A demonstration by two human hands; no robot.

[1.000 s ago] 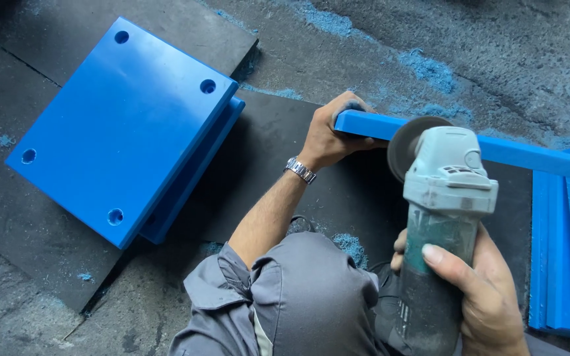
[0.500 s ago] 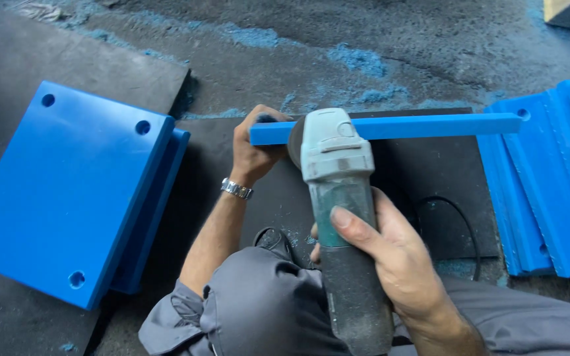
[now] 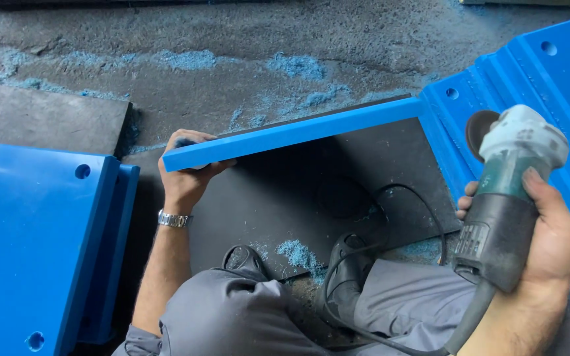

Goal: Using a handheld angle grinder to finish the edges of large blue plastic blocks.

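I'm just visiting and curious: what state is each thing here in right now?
Left hand: gripping the end of the plate.
Plate: stood on edge, tilted.
Right hand: wrapped around the grinder.
Grinder: held up, disc off the plate; spinning or not, cannot tell.
Cord: looped loosely over the legs.
Stack: lying flat.

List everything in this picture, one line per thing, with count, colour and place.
blue slab on edge: one, blue, centre, gripped at its left end
angle grinder: one, grey-green and black, right
blue plates with holes: a stack, blue, left
blue panels: several, blue, upper right
black mat: one, black, under the slab
power cable: one, black, looping centre
blue shavings: scattered, blue, floor
left hand: holds the slab, wristwatch on wrist
right hand: holds the grinder
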